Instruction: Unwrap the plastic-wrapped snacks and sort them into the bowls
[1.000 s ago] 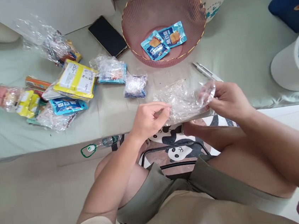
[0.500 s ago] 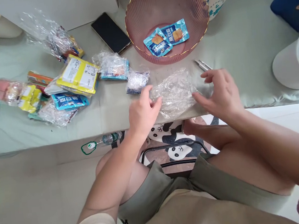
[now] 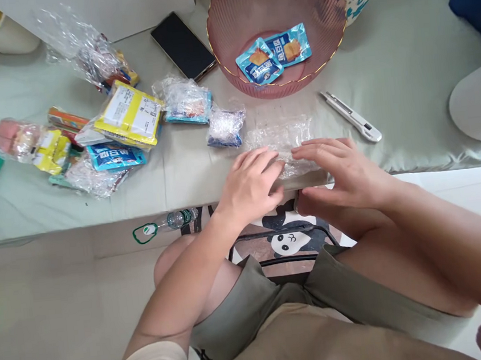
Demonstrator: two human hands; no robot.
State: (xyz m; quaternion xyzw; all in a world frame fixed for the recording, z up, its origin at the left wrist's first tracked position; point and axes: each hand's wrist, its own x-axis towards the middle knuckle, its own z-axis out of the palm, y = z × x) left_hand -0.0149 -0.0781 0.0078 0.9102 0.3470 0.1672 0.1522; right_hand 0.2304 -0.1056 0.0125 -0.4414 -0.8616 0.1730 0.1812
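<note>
The left hand [image 3: 252, 183] and right hand [image 3: 344, 168] are held with loosely spread fingers, nothing visibly gripped; the crumpled clear film [image 3: 282, 132] is overlapped by both, lying at one o'clock from the left, ten from the right, seemingly stretched nine to three.

Pale green cloth-covered table [image 3: 411, 87] extends beyond right hand [image 3: 342, 169]; light floor [image 3: 63, 290] left of left hand [image 3: 249, 185]; panda-print mat [image 3: 290, 242] below both.
</note>
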